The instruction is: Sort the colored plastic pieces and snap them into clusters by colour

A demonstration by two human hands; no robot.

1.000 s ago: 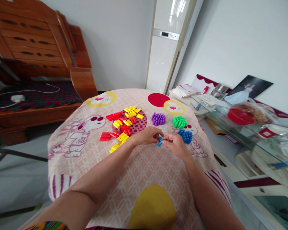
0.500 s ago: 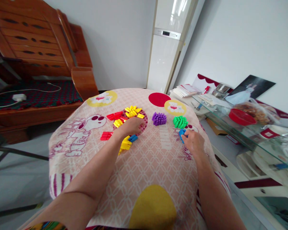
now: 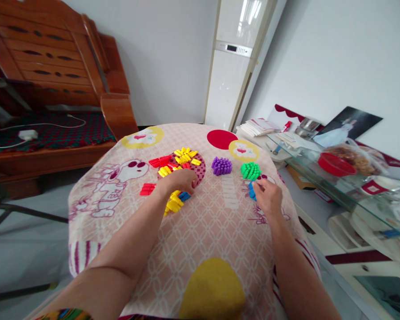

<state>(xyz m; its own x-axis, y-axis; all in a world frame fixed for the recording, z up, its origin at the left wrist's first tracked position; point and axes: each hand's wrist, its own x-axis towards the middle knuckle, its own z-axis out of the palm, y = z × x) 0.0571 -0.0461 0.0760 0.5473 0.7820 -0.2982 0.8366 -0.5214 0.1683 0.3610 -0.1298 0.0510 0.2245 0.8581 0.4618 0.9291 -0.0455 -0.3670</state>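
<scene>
My left hand (image 3: 179, 180) rests palm down on a loose pile of yellow and red pegs (image 3: 178, 162), fingers curled; what they grip is hidden. A single blue peg (image 3: 185, 195) lies just under that hand beside more yellow pegs (image 3: 173, 203). My right hand (image 3: 268, 196) is closed on a blue peg cluster (image 3: 252, 191), which it mostly covers. A purple cluster (image 3: 222, 165) and a green cluster (image 3: 250, 170) stand beyond, between the two hands. A few red pegs (image 3: 147, 189) lie to the left.
All of it sits on a table under a pink cartoon-print cloth (image 3: 206, 231). A glass shelf (image 3: 336, 178) with a red bowl (image 3: 335, 163) and papers stands to the right. A wooden bench (image 3: 53, 89) stands at the left and a white floor air conditioner (image 3: 230, 66) behind.
One second ago both hands held a blue peg together at the centre. They have parted: the left went to the yellow and red pile, the right to the blue cluster.
</scene>
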